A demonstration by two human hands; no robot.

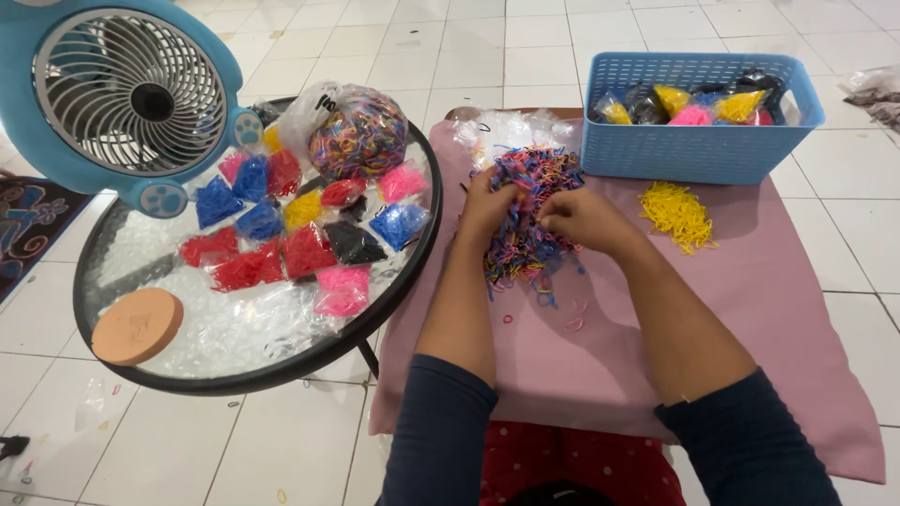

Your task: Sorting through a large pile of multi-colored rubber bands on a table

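Note:
A heap of mixed-colour small rubber bands lies on a pink cloth. My left hand rests on the heap's left side with its fingers dug into the bands. My right hand is at the heap's right side, fingertips pinched together among the bands. Whether either hand has picked out a single band is too small to see. A separate small pile of yellow bands lies on the cloth to the right of my right hand.
A blue plastic basket holding small bags of coloured bands stands behind the yellow pile. A round glass table at left carries several bagged bands, one big bag of mixed bands and an orange disc. A blue fan stands far left.

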